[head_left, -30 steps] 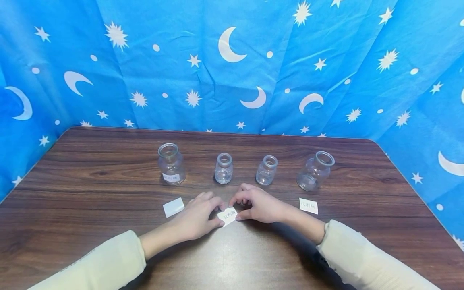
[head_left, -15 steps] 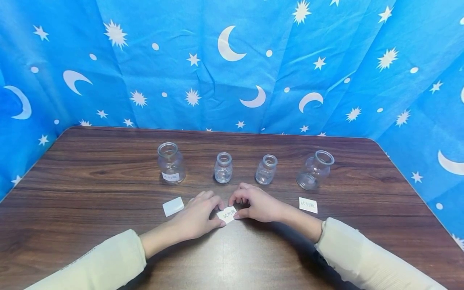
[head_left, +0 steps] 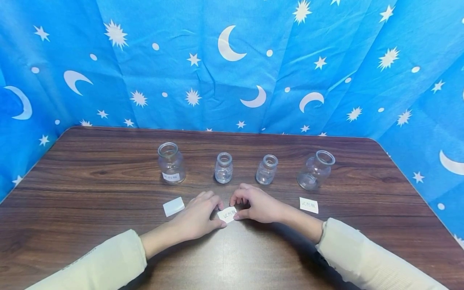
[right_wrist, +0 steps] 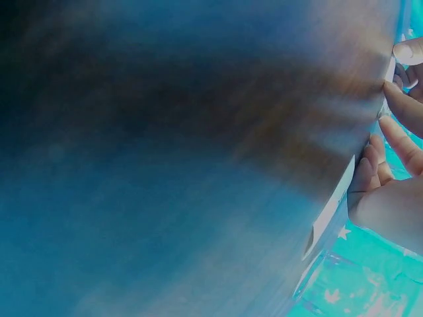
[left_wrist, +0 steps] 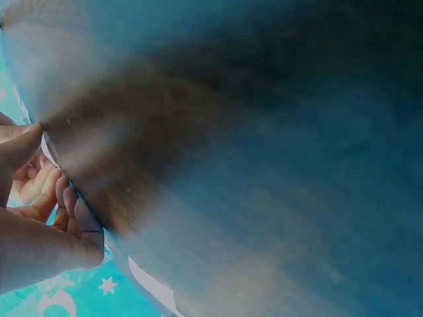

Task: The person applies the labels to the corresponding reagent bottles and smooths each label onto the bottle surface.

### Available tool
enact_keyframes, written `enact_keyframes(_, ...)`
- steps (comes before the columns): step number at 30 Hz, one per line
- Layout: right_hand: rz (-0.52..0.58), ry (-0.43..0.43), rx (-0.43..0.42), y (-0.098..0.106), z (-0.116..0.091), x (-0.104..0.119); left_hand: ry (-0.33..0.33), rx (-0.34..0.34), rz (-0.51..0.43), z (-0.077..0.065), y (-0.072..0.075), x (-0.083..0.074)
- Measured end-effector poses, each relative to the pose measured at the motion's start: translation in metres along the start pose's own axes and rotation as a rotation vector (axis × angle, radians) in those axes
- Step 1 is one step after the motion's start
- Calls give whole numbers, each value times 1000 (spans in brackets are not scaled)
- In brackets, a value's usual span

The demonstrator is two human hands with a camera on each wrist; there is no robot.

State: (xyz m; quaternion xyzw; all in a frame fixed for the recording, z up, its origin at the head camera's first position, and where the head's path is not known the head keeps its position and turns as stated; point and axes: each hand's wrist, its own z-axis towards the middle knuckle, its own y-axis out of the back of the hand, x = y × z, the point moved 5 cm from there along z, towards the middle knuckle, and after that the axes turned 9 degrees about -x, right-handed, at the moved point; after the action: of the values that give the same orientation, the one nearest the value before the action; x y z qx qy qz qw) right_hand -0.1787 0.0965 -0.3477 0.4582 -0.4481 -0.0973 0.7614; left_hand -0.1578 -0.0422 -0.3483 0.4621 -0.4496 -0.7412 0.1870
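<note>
A small white paper label with handwritten characters lies on the table in front of me. My left hand holds it by the left side, thumb at the lower corner and forefinger near the upper one. From the other side my right hand grips the right edge, its thumb over the last character. In the left wrist view the fingertips of both hands meet close to the tabletop, and only a sliver of the label shows. The right wrist view has the right hand at its edge.
Two larger glass jars stand at either end of a row; the left one bears a white label. Between them are two small glass jars. A blank white label and a written label lie on the table.
The hands and the label stay in almost the same place. The right thumb has shifted very slightly left onto the label's edge.
</note>
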Motion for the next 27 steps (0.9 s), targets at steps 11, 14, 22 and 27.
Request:
enact_keyframes(11, 4, -26, 21, -1, -1, 3, -21, 11, -31, -1, -1, -1)
enact_keyframes(14, 10, -18, 25, -1, 0, 3, -13, -2, -13, -1, -3, 2)
enact_keyframes(22, 4, -22, 29, -2, 1, 5, 8, -5, -22, -1, 0, -1)
enact_keyframes(27, -10, -13, 17, -1, 1, 5, 10, 3, -22, 0, 0, -2)
